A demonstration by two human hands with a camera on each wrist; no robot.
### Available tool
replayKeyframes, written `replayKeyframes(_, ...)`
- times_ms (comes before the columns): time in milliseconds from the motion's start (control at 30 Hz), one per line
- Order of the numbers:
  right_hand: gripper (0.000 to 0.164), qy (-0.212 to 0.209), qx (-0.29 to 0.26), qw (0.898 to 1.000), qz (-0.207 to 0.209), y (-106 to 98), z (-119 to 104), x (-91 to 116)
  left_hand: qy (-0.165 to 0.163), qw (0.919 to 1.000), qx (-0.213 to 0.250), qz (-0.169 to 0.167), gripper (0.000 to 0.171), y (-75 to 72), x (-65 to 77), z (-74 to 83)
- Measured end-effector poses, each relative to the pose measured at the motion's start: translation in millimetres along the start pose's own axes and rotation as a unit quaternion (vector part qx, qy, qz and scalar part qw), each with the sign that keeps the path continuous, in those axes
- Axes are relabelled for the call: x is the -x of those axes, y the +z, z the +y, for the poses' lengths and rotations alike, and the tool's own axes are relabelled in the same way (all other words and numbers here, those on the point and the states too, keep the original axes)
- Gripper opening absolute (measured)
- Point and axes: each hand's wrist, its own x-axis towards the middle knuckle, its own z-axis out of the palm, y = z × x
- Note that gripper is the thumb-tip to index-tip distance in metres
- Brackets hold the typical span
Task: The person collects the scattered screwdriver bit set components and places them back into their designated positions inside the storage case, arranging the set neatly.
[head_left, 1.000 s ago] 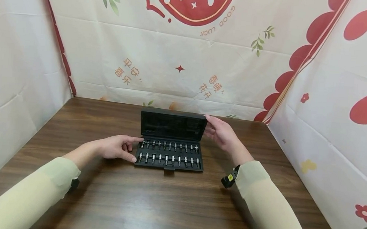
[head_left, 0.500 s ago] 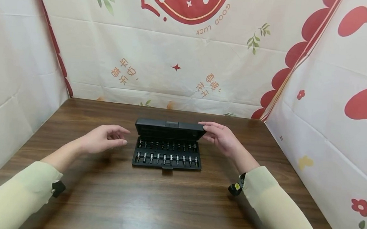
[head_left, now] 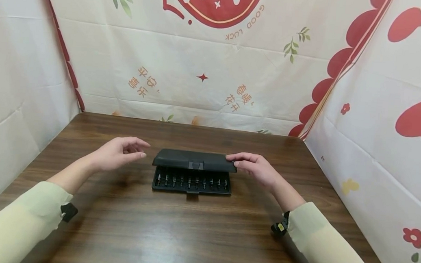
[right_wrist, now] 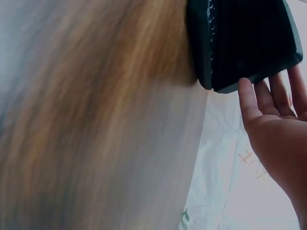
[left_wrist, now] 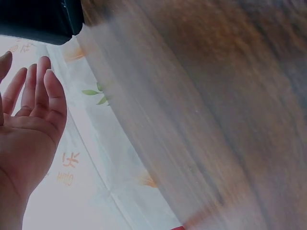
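Note:
A black plastic case (head_left: 191, 193) of socket bits sits mid-table with its lid (head_left: 190, 158) tilted partly down over it. Beneath the lid, the front row of silvery socket bits (head_left: 189, 182) shows; the back row is hidden. My right hand (head_left: 260, 171) pinches the lid's right end, fingers on top and thumb at the front corner. In the right wrist view, the fingers (right_wrist: 264, 100) reach the lid's end. To the left of the case, my left hand (head_left: 115, 155) hovers apart from it, fingers loosely bent, holding nothing. Its palm (left_wrist: 29, 139) faces the left wrist camera.
The case stands on a dark wood-grain table (head_left: 152, 233). White printed cloth (head_left: 201, 57) hangs behind the table and along both sides. A front latch tab (head_left: 192, 196) sticks out from the case base. A black wrist camera (head_left: 280, 226) sits at the right cuff.
The lid has swung from upright to tilted forward and down, with my right hand at its end. My left hand has let go of the case's left edge and moved left.

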Motion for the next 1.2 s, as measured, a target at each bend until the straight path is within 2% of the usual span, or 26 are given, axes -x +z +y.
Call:
replayKeyframes(233, 0.028, -0.026, 0.103, 0.994, -0.028, 5, 1, 7, 0.009, 1.0, -0.001, 0.0, 0.036, 1.1, -4.0, -0.7)
replayKeyframes(433, 0.029, -0.026, 0.151, 0.987, -0.04, 10, 4, 10, 0.015, 0.9999, 0.0, 0.003, 0.035, 1.4, -4.2, 0.8)
replayKeyframes(667, 0.033, -0.032, 0.157, 0.986, -0.037, 15, 9, 13, 0.021, 0.9997, 0.016, 0.003, 0.035, 4.7, -5.5, 3.3)
replayKeyframes(967, 0.033, -0.029, 0.146, 0.988, -0.042, 16, 9, 14, 0.027, 0.9989, 0.031, -0.023, 0.04, 13.0, -9.4, 8.1)
replayKeyframes(1067, 0.032, -0.024, 0.14, 0.989, -0.042, 16, 8, 13, 0.019, 0.9981, 0.037, -0.045, 0.048, 18.5, -12.3, 9.1)
replayKeyframes(1200, 0.031, -0.023, 0.137, 0.989, -0.041, 16, 8, 13, 0.005, 0.9961, 0.03, -0.083, 0.068, 28.8, -16.2, 10.4)
